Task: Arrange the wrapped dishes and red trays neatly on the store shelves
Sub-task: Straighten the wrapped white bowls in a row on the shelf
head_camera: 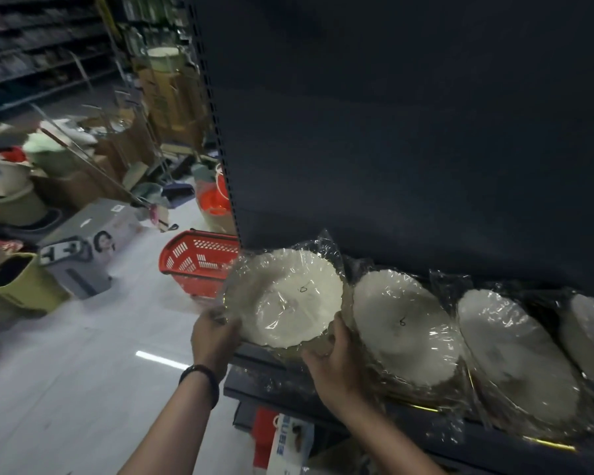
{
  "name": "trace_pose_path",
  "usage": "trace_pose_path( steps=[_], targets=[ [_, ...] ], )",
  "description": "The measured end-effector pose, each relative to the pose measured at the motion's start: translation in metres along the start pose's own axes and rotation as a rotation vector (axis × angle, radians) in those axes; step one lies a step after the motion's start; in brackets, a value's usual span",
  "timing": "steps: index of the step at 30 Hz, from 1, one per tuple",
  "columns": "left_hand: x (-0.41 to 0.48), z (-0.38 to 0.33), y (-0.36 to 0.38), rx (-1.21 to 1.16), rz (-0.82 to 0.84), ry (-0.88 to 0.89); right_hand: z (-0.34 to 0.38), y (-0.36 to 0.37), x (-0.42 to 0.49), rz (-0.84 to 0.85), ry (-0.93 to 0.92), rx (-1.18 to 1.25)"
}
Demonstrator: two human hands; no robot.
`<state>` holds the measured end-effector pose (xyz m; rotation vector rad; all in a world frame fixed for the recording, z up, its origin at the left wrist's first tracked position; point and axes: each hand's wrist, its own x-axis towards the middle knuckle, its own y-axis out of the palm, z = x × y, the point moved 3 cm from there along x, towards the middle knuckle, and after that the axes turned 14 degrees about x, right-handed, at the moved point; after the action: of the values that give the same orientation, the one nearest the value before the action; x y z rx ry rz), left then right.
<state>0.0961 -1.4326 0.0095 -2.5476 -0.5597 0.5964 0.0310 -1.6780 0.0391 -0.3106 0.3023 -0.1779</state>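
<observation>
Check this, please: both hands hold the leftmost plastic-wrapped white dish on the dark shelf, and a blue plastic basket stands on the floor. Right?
Not quite: the head view shows the perforated plastic basket is red, not blue. The left hand and right hand do hold the leftmost plastic-wrapped white scalloped dish on the dark metal shelf.

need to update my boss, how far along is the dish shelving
Done: three wrapped dish stacks lean in a row on the shelf. In hand: the left hand and right hand grip a fourth stack at its left end. Left: no red trays show on this shelf, and I can't see into the red basket.
</observation>
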Motion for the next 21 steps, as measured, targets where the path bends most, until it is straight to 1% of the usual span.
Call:
trace_pose_path(
  steps=[2, 4, 6, 8, 9, 11, 12, 13, 14, 16, 17, 18, 21],
  targets=[
    [0.000, -0.005, 0.010, 0.041, 0.035, 0.003, 0.015, -0.004, -0.011, 0.002, -0.021, -0.123],
    [-0.008, -0.018, 0.015, 0.060, 0.053, 0.033, 0.019, -0.004, -0.020, 0.083, -0.032, -0.258],
    [-0.008, -0.022, 0.019, 0.112, 0.031, 0.064, 0.020, -0.003, -0.025, 0.152, -0.031, -0.380],
    [-0.005, -0.019, 0.023, 0.158, 0.037, 0.064, 0.024, 0.003, -0.035, 0.203, -0.027, -0.472],
    [-0.002, -0.017, 0.024, 0.167, 0.042, 0.061, 0.026, 0.005, -0.042, 0.208, -0.066, -0.506],
    [-0.002, -0.018, 0.023, 0.180, 0.051, 0.055, 0.031, 0.008, -0.055, 0.183, -0.212, -0.525],
    [-0.003, -0.019, 0.023, 0.182, 0.065, 0.048, 0.033, 0.010, -0.060, 0.181, -0.234, -0.497],
    [-0.002, -0.020, 0.023, 0.173, 0.074, 0.041, 0.031, 0.011, -0.063, 0.184, -0.158, -0.406],
    [-0.002, -0.022, 0.023, 0.167, 0.078, 0.040, 0.028, 0.013, -0.062, 0.185, -0.024, -0.291],
    [0.003, -0.019, 0.025, 0.183, 0.096, 0.041, 0.012, 0.015, -0.054, 0.126, 0.244, -0.064],
    [0.005, -0.017, 0.026, 0.186, 0.115, 0.043, 0.000, 0.019, -0.047, 0.109, 0.325, 0.021],
    [0.007, -0.014, 0.028, 0.191, 0.125, 0.040, -0.009, 0.022, -0.041, 0.085, 0.356, 0.083],
    [0.010, -0.007, 0.032, 0.214, 0.136, 0.039, -0.015, 0.029, -0.030, 0.042, 0.326, 0.132]
  ],
)
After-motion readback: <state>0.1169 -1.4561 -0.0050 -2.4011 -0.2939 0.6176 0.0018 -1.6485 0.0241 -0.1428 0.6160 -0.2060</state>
